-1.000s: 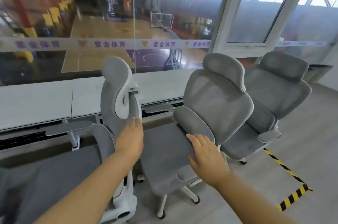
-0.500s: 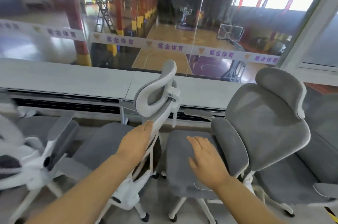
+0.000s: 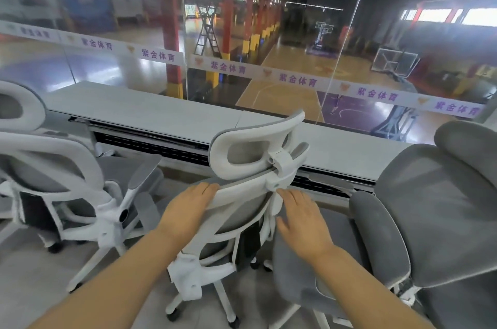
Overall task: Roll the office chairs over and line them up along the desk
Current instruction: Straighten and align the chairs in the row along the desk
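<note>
A long grey desk (image 3: 150, 111) runs along a glass wall. Straight ahead stands a white-framed office chair (image 3: 250, 167), its back toward me and its seat facing the desk. My left hand (image 3: 188, 207) lies over the top left edge of its backrest, fingers curled on the rim. Fingers stretched out, my right hand (image 3: 304, 221) touches the backrest's right side just under the headrest bracket. A second white-framed chair (image 3: 59, 167) stands at the left by the desk. At the right, a grey padded chair (image 3: 435, 207) has its seat turned toward me.
The glass wall (image 3: 242, 33) behind the desk looks out over a basketball hall. The white chairs' wheeled bases (image 3: 177, 312) spread over the grey floor near my arms. The right chair's seat (image 3: 322, 261) sits close beside the middle chair.
My view has swung left. My right hand has left the grey chair's seat for the middle chair's backrest. The middle chair has turned its back to me, and a left chair came into view.
</note>
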A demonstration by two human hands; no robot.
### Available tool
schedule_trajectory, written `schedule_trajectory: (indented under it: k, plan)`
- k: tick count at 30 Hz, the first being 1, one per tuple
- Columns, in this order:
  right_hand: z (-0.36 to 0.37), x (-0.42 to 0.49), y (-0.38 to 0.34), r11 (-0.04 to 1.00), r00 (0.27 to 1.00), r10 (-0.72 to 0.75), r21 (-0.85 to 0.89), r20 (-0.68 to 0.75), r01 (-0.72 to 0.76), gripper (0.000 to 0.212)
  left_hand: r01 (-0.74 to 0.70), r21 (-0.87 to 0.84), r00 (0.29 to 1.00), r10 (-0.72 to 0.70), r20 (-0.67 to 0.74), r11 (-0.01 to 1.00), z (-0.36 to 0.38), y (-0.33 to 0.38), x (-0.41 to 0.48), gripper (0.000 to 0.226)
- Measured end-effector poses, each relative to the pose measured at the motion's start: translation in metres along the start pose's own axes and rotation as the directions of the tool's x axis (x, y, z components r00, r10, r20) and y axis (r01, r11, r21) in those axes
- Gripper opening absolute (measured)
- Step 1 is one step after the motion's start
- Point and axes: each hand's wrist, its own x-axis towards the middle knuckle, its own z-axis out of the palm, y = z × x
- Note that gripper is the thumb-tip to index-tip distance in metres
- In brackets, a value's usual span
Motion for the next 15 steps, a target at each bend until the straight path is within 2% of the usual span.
schedule_trajectory:
  k: [6, 11, 15]
  plan:
    - [0.006, 0.014, -0.008, 0.999, 0.999, 0.037, -0.003, 0.021, -0.037, 0.057, 0.05, -0.039, 0.997, -0.052, -0.055, 0.998, -0.004, -0.03, -0.007, 0.075]
    - [0.016, 0.03, -0.023, 0.995, 0.995, 0.098, -0.021, -0.002, -0.098, 0.057, 0.022, -0.061, 0.997, -0.026, -0.069, 0.998, -0.01, -0.066, -0.011, 0.082]
    - [0.02, 0.051, -0.051, 0.978, 0.982, 0.186, 0.104, -0.034, -0.181, 0.056, -0.02, -0.105, 0.999, 0.016, -0.038, 0.994, -0.019, -0.101, -0.017, 0.084]
